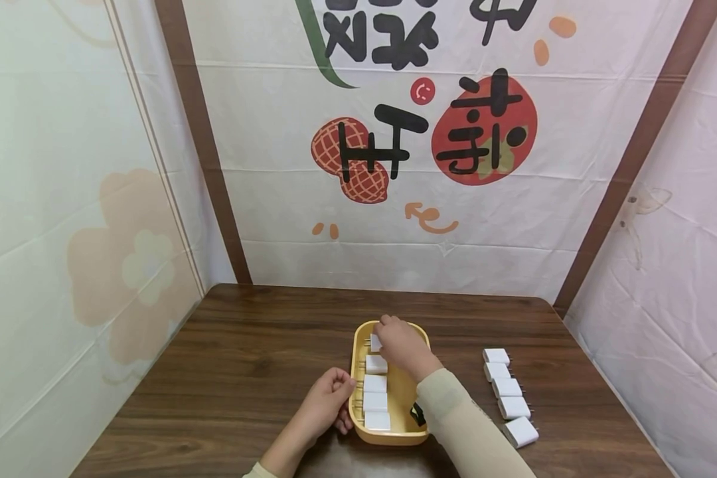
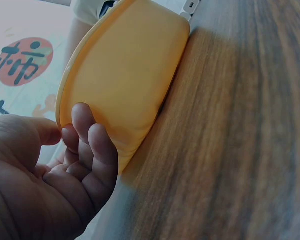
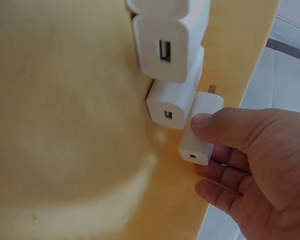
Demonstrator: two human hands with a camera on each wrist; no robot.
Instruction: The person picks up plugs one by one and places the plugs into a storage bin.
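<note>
Five white chargers (image 1: 375, 384) along left edge of yellow tray (image 1: 391, 439), head view; five loose chargers (image 1: 505, 387) near right edge of worktop (image 1: 263, 358). Left wrist: left hand (image 2: 55, 185) pinches tray rim. Right wrist: right hand (image 3: 260, 155) has thumb and fingers clamped on end charger (image 3: 201, 136), tray's far-left corner.

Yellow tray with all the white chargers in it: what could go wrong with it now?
The held charger might slip from the right hand and knock the charger beside it. The left hand pinches the yellow tray by its rim, so a tug could jostle everything inside. The right sleeve might bump the row of chargers nearby on the table.
</note>
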